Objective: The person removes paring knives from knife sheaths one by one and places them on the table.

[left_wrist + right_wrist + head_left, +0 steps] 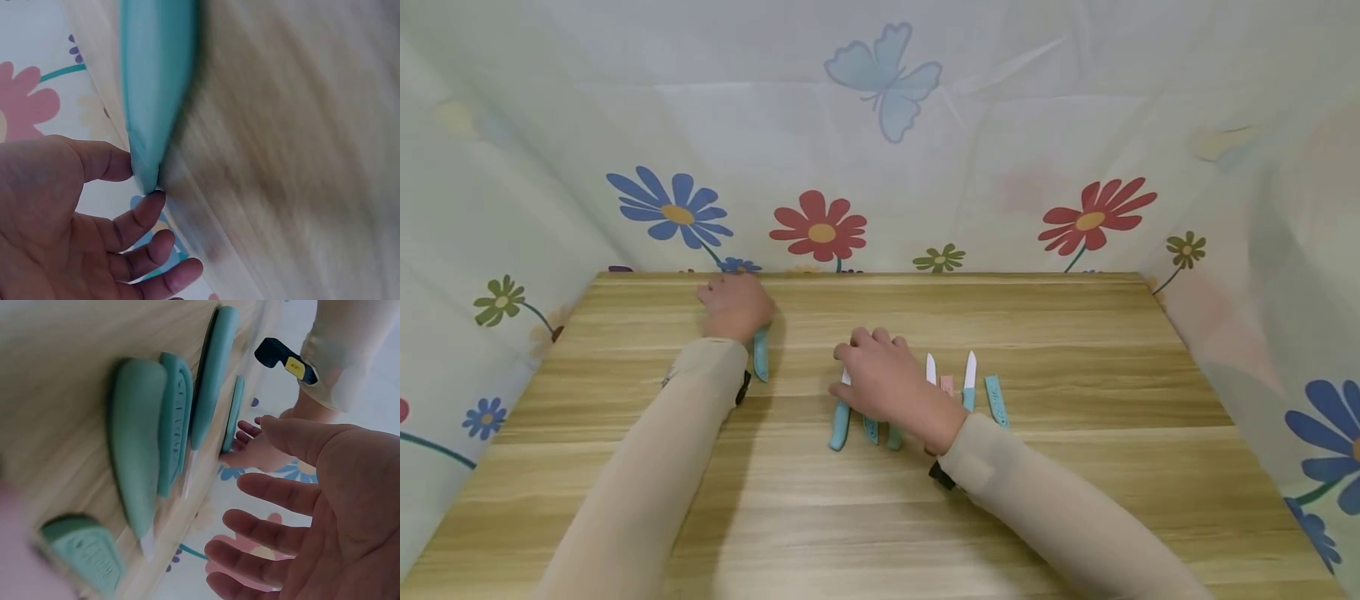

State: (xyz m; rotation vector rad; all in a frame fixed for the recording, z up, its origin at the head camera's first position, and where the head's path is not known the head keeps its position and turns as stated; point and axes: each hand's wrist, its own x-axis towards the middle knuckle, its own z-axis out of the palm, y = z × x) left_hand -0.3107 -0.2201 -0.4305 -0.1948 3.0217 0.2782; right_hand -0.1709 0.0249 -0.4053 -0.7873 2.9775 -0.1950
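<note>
My left hand [737, 304] is at the table's back edge, at the far end of a teal knife [761, 354]. In the left wrist view its thumb and index finger pinch the narrow end of the knife's smooth teal handle [156, 69]; no blade shows there. My right hand [887, 375] hovers over a row of small knives, fingers spread and holding nothing. Under its fingertips lies a blue-handled knife [838, 429] with a white blade. Beside that are a teal sheath [177, 425] and a green-handled knife [137, 444], partly hidden by the hand in the head view.
Right of the hand lie a pink sheath [947, 385], another blue-handled knife [968, 400] and a teal sheath [996, 400]. A green sheath [87, 550] shows in the right wrist view. Flower-printed cloth [1000, 125] rises behind the wooden table [820, 525] and at both sides.
</note>
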